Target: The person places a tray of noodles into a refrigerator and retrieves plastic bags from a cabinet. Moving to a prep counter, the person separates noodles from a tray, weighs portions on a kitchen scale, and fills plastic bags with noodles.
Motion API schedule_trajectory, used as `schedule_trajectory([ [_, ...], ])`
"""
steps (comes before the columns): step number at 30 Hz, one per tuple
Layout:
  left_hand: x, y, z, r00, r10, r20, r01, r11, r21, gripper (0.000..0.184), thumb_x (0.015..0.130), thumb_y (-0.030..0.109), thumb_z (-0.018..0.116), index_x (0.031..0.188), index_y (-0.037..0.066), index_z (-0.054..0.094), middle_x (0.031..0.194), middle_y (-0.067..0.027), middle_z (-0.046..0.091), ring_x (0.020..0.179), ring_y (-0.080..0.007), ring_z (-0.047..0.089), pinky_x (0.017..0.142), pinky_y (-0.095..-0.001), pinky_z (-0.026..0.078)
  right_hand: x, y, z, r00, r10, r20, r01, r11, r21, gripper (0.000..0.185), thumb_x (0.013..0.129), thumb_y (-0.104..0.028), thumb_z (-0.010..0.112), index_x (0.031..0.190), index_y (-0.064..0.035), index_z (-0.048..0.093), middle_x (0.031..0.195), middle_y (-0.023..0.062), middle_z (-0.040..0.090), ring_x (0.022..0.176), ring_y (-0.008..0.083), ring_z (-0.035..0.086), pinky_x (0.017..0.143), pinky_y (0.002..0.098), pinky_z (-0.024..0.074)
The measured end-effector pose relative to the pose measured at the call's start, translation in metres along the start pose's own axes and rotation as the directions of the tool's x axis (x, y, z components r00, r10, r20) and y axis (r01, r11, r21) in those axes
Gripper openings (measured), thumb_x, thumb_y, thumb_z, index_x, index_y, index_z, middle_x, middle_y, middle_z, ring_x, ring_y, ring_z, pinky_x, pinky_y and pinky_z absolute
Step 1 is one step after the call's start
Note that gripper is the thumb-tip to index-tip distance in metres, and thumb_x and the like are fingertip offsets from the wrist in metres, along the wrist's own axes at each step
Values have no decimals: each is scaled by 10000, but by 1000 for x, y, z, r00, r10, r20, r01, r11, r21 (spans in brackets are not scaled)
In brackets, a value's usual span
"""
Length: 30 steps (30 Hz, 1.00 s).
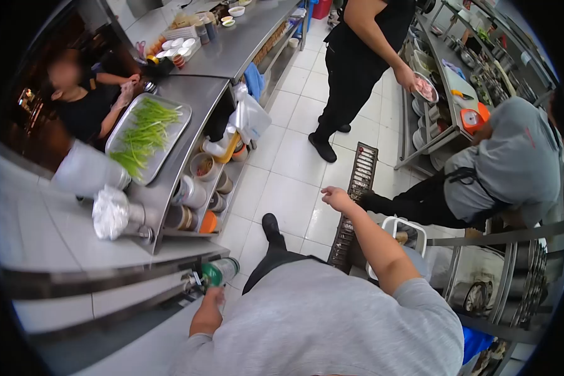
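My right hand point(337, 198) reaches forward over the tiled floor, near a slotted floor drain point(361, 168). Its fingers are loosely bent and apart, and nothing shows in them. Low at my side, my left hand point(214, 297) is next to a small green cylinder point(220, 271) by the counter's end. Its fingers are partly hidden, and I cannot tell whether it touches the cylinder. On the steel counter point(198, 94) to my left lies a metal tray point(163, 164) of long green stalks point(147, 128).
A person in black point(357, 69) stands ahead, holding a bowl of pale pink pieces point(425, 89). A person in grey point(507, 163) bends at the right-hand counter. Behind the left counter, a gloved person point(75, 106) stands by the tray. A white bin point(420, 232) is close on my right.
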<state>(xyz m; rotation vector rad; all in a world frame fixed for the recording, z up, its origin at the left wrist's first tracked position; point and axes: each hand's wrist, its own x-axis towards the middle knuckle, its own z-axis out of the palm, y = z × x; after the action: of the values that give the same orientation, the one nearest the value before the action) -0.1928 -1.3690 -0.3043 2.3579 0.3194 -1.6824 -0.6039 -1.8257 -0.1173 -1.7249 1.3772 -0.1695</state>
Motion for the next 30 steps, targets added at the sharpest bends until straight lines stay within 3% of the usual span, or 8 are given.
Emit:
schedule_trajectory([
  [4,-19,79,-20,998,20,54,-31,978,205,182,821,222,549,827,52,613,727,-143,599,619,-254,573,555,-418,454,58,5,7,997,-17,76,40,951,-308,382,727,-228,646,1062,-47,627,944,170,647,827,300,626,792,369,489],
  [7,9,205,-13,966,207,157,-254,878,406,206,830,244,531,827,61,626,725,-140,609,627,-254,576,562,-408,454,82,4,-6,872,367,324,-417,904,97,361,780,-204,656,1114,-79,601,847,65,640,646,186,615,516,334,512],
  [9,54,319,-4,863,399,310,-505,650,568,223,836,258,519,827,68,635,723,-138,615,633,-253,579,566,-402,454,108,16,-12,831,459,315,-534,816,220,357,780,-191,651,1112,-73,595,835,56,635,646,180,611,524,326,512],
  [10,28,385,23,718,561,411,-599,199,776,332,854,305,523,903,-1,641,871,-171,641,726,-297,600,709,-432,461,130,20,-17,841,473,263,-516,847,128,346,776,-184,648,1097,-68,590,832,57,631,647,177,612,526,318,510],
  [19,-232,750,131,246,932,267,-965,261,-21,299,891,272,566,1096,56,586,990,-80,625,877,-156,601,760,-282,471,402,-127,-80,925,268,271,-327,923,204,351,791,-210,622,1097,-40,600,896,98,641,735,185,630,589,339,526],
  [25,-342,817,99,308,764,567,-636,608,-475,451,910,367,518,1221,42,487,1126,-128,581,854,-193,608,628,-274,489,545,-193,-97,961,-184,204,246,907,-341,380,719,-190,587,1061,-29,622,992,161,646,926,303,614,821,384,486],
  [29,-308,926,67,-219,585,781,-25,796,-604,607,895,545,427,1269,69,458,1203,-192,539,783,-205,613,426,-220,408,594,-170,-116,937,-60,345,194,909,-368,370,697,-196,590,1033,-53,649,1035,170,636,1006,310,582,897,375,448],
  [30,-303,963,65,-172,635,753,9,766,-643,606,896,543,425,1285,78,441,1228,-198,520,804,-218,613,455,-236,432,602,-153,-119,923,-58,380,234,869,-435,355,708,-200,590,1025,-50,650,1018,165,641,953,300,605,842,375,476],
])
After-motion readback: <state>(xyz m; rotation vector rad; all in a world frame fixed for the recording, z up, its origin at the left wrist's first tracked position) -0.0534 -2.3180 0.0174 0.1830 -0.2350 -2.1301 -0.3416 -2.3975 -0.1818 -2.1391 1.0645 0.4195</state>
